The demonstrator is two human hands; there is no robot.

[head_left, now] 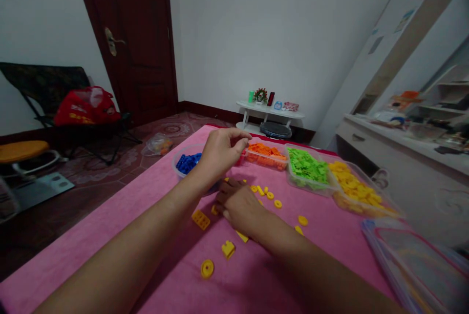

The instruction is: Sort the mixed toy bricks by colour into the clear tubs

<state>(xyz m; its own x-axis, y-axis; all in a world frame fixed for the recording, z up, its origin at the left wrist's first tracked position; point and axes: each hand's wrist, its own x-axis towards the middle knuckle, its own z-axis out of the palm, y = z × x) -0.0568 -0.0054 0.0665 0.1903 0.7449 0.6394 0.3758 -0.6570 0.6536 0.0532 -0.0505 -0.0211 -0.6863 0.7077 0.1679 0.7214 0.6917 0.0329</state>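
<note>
My left hand (223, 152) is raised above the back of the table, between a round tub of blue bricks (187, 161) and a box of orange bricks (264, 153). Its thumb and fingertips come together in a pinch; any small piece there is too unclear to name. Lower down, my right hand (240, 205) reaches to the pink cloth among scattered yellow pieces, fingers curled down and their tips hidden. Close by lie a yellow block with holes (201, 219), a small yellow brick (227, 249) and a yellow wheel (207, 268).
Boxes of green bricks (308, 165) and yellow bricks (357, 187) stand along the right back of the pink-covered table (176, 280). Stacked clear lids (417, 260) lie at the right edge. Several small yellow rings (278, 204) are spread beyond my right hand.
</note>
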